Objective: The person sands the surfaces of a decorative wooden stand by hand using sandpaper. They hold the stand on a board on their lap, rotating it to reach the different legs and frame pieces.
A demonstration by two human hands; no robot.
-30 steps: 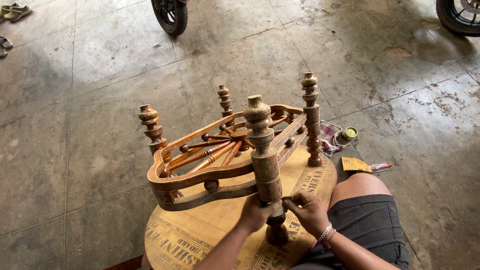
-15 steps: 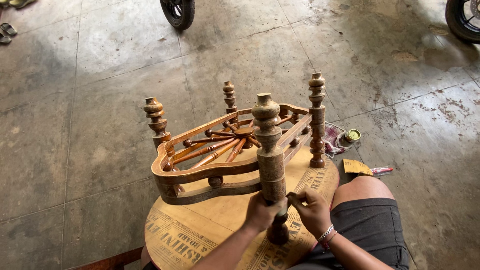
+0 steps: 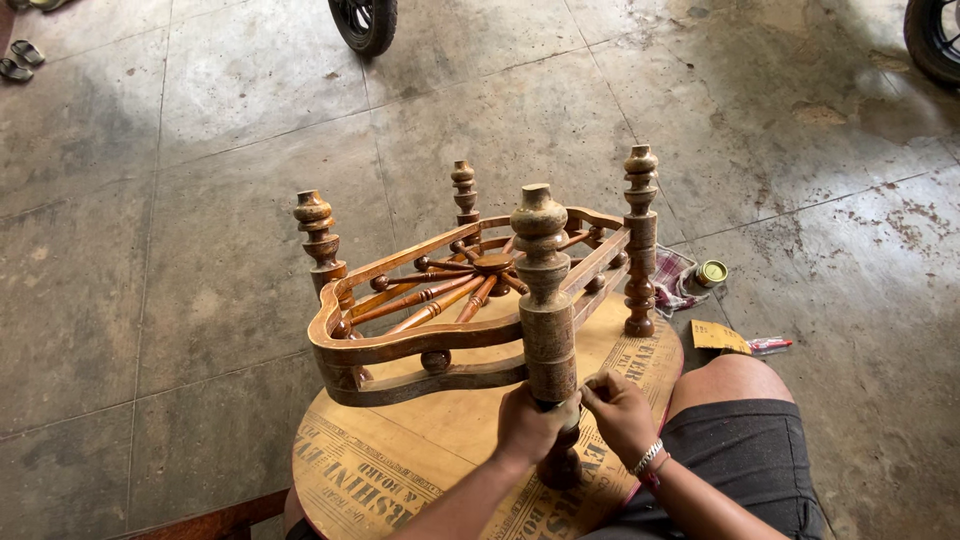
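An upside-down carved wooden table (image 3: 420, 345) with turned legs and a spoked hub rests on a round printed board (image 3: 400, 470). My left hand (image 3: 530, 425) is wrapped around the lower part of the nearest turned leg (image 3: 546, 300). My right hand (image 3: 615, 415) pinches a small piece, possibly sandpaper, against the same leg, right beside the left hand. Both hands sit low on the leg, just above the board.
A small round tin (image 3: 712, 272) and a checked cloth (image 3: 675, 280) lie on the concrete floor at right, with a yellow sheet (image 3: 720, 337) and a red pen (image 3: 770, 345) nearby. Motorbike tyres stand at the top (image 3: 365, 22) and top right (image 3: 935, 35). My bare knee (image 3: 730, 380) is at right.
The view has shifted slightly, so the table sits a little lower and further right in frame. Both hands stay on the near leg with only small movements.
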